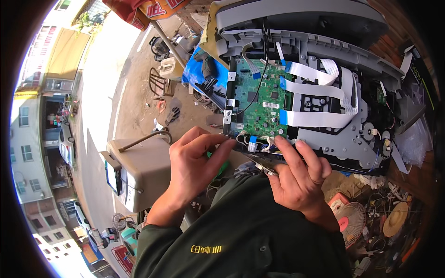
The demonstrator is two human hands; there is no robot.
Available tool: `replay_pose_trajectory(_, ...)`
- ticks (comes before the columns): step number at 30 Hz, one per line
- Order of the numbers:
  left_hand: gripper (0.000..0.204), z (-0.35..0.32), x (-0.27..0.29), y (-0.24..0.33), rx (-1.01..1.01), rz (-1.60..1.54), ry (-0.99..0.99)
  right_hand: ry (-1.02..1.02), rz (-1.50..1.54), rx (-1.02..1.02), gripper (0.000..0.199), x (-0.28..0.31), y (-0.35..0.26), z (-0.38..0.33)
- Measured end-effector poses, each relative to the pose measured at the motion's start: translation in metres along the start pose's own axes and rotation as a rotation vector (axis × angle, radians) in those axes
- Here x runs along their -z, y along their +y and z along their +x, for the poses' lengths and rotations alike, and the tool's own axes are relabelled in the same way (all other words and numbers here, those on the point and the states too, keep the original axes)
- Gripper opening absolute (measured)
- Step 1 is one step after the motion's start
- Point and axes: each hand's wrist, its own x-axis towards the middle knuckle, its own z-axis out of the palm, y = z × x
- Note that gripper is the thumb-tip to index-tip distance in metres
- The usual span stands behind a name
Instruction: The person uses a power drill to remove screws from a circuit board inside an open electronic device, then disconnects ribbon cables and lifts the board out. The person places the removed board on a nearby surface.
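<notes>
An opened grey machine (333, 134) that looks like a printer shows a green circuit board (252, 102). White flat ribbon cables (315, 118) with blue ends run across it to the right. My left hand (192, 160) is pinched at the board's near left corner; what its fingertips hold, if anything, is too small to make out. Between the thumb and fingers of my right hand (299, 178) is a small dark circuit board (265, 166) with white connectors, tilted beside the machine's near edge. White plugs with wires (268, 144) lie just beyond it.
A cordless drill (206, 65) lies on a blue sheet (192, 72) left of the machine. A beige box-like casing (143, 162) stands at my left. At lower right are a fan (350, 222) and a straw hat (395, 218); clear plastic wrap (414, 143) lies at the right.
</notes>
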Motion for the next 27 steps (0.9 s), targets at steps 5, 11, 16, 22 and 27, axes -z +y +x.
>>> replay_pose_trajectory(5,0.013,-0.005,-0.004,0.03,0.078,0.276,0.067,0.017,0.042,0.029,0.017,-0.003,0.002,-0.002)
replay_pose_trajectory(11,0.013,0.0,-0.016,0.045,0.197,0.347,0.078,0.012,0.056,0.113,0.021,0.0,0.013,-0.005)
replay_pose_trajectory(16,0.02,0.003,-0.022,0.045,0.335,0.237,0.079,0.019,0.063,0.151,0.023,-0.001,0.016,-0.007)
replay_pose_trajectory(22,0.021,0.0,-0.031,0.052,0.437,0.19,0.146,0.024,0.078,0.164,0.024,0.001,0.018,-0.006)
replay_pose_trajectory(27,0.023,0.002,-0.025,0.056,0.554,0.145,0.08,0.019,0.073,0.179,0.024,0.003,0.021,-0.005)
